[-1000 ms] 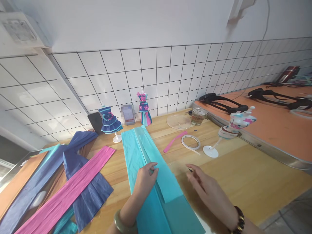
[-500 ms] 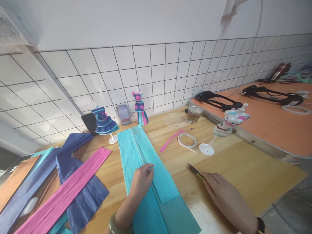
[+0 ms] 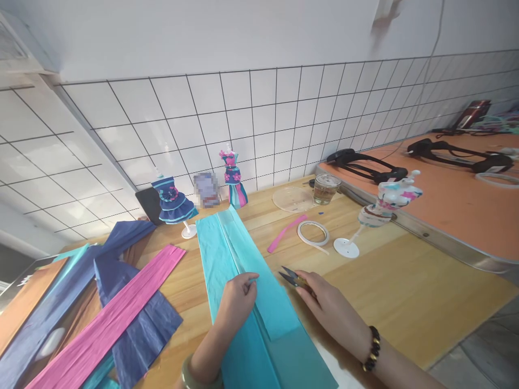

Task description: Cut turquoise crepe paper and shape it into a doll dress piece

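A long folded strip of turquoise crepe paper [image 3: 239, 259] lies on the wooden table [image 3: 405, 292], running away from me. My left hand [image 3: 237, 302] rests on it with fingers curled, pinching a fold of the paper near the middle. My right hand [image 3: 328, 310] grips small thread snips [image 3: 294, 278], whose open blades point left at the paper's right edge, close to my left fingertips.
Pink [image 3: 105, 319] and dark blue [image 3: 138, 324] crepe sheets lie at the left. Small dress mannequins [image 3: 173, 202] [image 3: 233, 181] [image 3: 381, 208] stand about. A tape ring [image 3: 312, 233], pink strip [image 3: 286, 232], clear lid [image 3: 292, 199] and glass [image 3: 325, 189] sit behind. An orange bench [image 3: 454, 200] adjoins right.
My right hand picked the snips up off the table and moved left toward the turquoise paper. My left hand has stayed pinching the fold.
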Demonstrator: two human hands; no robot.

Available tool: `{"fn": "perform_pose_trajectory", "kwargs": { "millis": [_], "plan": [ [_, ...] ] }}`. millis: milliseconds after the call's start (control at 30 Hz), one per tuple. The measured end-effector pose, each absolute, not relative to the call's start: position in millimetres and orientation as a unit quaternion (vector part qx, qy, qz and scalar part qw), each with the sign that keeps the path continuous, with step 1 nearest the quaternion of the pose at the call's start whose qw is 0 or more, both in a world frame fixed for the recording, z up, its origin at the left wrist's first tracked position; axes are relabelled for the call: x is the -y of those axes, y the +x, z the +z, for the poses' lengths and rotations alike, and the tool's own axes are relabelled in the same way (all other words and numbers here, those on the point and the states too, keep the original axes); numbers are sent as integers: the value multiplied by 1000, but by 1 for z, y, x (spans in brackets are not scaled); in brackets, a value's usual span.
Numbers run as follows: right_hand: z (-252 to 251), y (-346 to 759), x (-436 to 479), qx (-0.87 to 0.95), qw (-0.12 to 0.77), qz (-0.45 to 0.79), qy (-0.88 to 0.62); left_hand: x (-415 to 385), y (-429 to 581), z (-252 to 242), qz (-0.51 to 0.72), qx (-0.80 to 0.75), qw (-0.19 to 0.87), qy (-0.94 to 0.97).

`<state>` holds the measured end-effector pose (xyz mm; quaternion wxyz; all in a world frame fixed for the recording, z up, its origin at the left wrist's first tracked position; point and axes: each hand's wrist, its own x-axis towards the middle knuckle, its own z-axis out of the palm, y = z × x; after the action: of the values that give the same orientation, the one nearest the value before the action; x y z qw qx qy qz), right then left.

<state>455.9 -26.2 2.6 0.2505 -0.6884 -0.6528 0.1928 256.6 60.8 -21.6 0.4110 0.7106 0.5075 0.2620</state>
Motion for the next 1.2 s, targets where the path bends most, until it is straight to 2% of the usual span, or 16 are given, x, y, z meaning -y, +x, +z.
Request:
{"fn": "perform_pose_trajectory", "kwargs": {
  "millis": [133, 533, 667, 933, 1200],
  "plan": [
    [2, 446, 14, 666, 207, 196, -689, -61, 256, -24, 263, -508, 420, 705],
    [-1, 434, 2, 676, 156, 170, -700, -64, 253, -32, 267, -507, 453, 683],
    [-3, 429, -5, 690, 142, 135, -696, -63, 254, -28, 265, -506, 465, 676],
    [-3, 418, -14, 727, 13, 7, -687, -62, 254, -27, 270, -499, 476, 672],
    [-6, 416, -20, 738, -31, -46, -673, -62, 254, -30, 275, -499, 472, 673]
  ]
}}
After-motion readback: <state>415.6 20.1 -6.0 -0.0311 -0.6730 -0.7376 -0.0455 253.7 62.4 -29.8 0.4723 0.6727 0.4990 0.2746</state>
